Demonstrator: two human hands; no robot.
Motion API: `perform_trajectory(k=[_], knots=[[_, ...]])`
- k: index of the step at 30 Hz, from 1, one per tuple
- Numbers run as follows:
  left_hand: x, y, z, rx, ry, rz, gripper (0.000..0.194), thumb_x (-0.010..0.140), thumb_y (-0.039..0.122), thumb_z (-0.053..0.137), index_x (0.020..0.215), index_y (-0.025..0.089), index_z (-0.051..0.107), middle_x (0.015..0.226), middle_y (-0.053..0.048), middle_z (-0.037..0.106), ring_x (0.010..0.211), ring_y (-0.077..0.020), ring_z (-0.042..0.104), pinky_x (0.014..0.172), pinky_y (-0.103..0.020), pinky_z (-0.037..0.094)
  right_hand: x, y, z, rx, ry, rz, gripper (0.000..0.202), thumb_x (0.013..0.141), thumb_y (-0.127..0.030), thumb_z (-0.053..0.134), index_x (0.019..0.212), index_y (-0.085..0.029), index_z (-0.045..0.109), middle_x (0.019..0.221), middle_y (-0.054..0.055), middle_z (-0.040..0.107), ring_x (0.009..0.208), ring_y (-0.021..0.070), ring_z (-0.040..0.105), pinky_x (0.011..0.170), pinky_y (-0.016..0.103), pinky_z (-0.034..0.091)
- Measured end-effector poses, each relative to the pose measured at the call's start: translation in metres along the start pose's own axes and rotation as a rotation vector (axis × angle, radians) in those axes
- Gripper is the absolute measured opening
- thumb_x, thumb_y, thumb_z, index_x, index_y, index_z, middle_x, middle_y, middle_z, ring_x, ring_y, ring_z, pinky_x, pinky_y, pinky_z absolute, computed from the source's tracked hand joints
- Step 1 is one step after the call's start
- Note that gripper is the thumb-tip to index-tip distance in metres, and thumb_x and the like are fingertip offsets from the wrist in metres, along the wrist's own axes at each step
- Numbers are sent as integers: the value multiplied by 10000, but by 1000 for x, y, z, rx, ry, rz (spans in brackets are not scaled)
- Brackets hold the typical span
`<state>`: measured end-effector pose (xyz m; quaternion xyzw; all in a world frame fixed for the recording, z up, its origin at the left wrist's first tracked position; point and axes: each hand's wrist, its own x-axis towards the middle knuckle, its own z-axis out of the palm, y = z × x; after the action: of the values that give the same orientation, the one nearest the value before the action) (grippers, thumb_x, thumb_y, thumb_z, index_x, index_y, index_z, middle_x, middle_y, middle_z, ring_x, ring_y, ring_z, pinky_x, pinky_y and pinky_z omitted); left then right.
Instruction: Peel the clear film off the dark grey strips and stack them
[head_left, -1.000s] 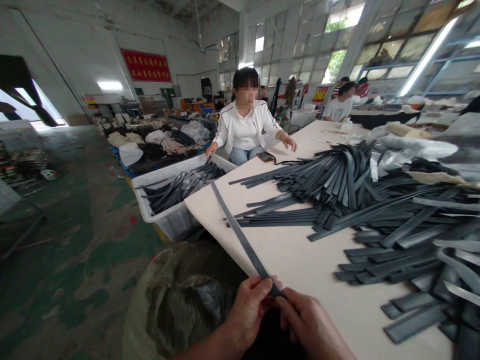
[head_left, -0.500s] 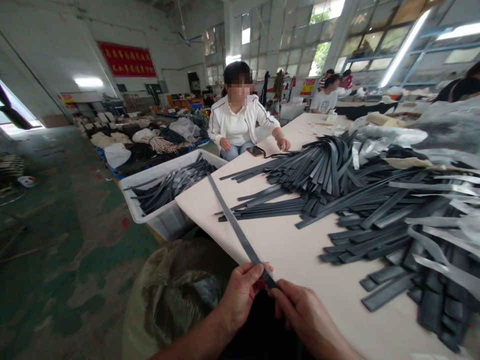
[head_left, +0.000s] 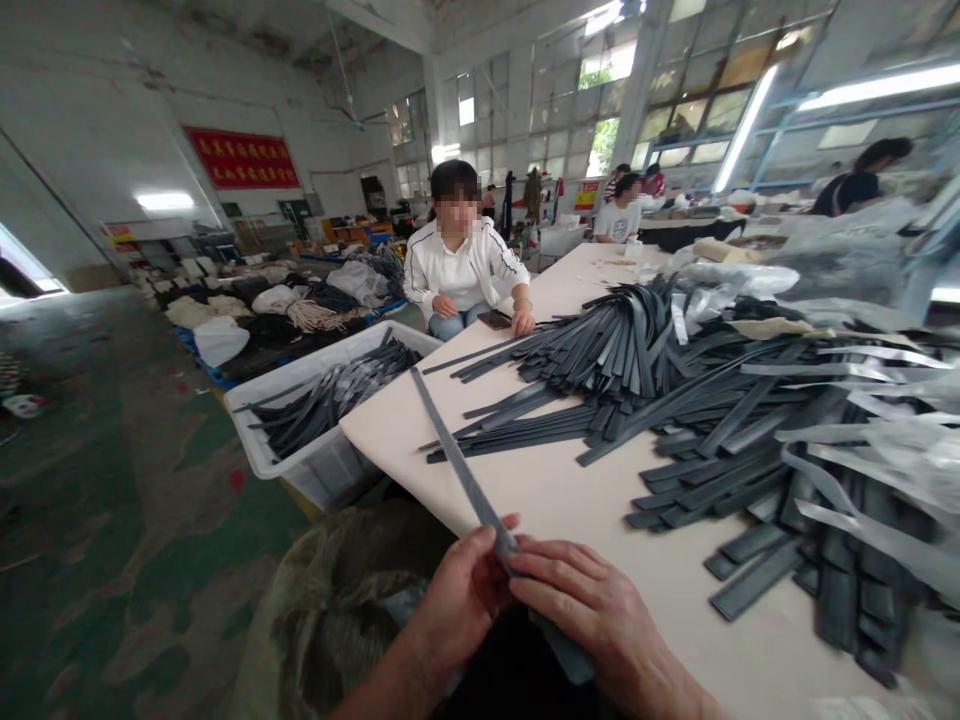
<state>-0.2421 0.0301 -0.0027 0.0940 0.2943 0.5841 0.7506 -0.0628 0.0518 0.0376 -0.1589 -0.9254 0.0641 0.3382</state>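
A long, flat dark grey strip [head_left: 454,455] runs from my hands out over the left edge of the pale table [head_left: 600,550]. My left hand [head_left: 469,580] pinches it near its close end, thumb on top. My right hand [head_left: 581,595] lies across the strip just beyond, fingers together over it and thumb hidden. The strip's near end shows below the right palm, above my dark lap. To the right, bunches of similar dark strips [head_left: 600,350] lie piled on the table, several with pale film ribbons [head_left: 847,480].
A white plastic bin [head_left: 322,480] of strips stands left of the table, with a greenish sack [head_left: 300,610] close to my left arm. Across the corner sits a co-worker in a white jacket [head_left: 461,260], one hand beside a phone [head_left: 493,319]. Clear plastic sheeting [head_left: 847,260] lies behind the piles.
My right hand has gone from pinching the strip to lying across it, and more of its near end shows below. The co-worker's hand has moved closer to the phone.
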Motion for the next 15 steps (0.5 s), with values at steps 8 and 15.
perform_trajectory(k=[8,15], knots=[[42,124,12,18,311,469,350,1022,236,367,947,110,685,835,-81,748,721,-120,698,678,-213,572,-73,-47,-49,562,-156,642,196,992,-323,495,1052,-333,681,954,-6,732,899,153,681,845,243,519],[26,52,31,539,-106,222,379,799,382,741,1092,149,681,779,-69,723,573,-133,612,463,-187,450,-87,-55,-74,860,143,969,337,975,-448,506,980,-202,738,1067,70,732,987,197,676,908,319,513]])
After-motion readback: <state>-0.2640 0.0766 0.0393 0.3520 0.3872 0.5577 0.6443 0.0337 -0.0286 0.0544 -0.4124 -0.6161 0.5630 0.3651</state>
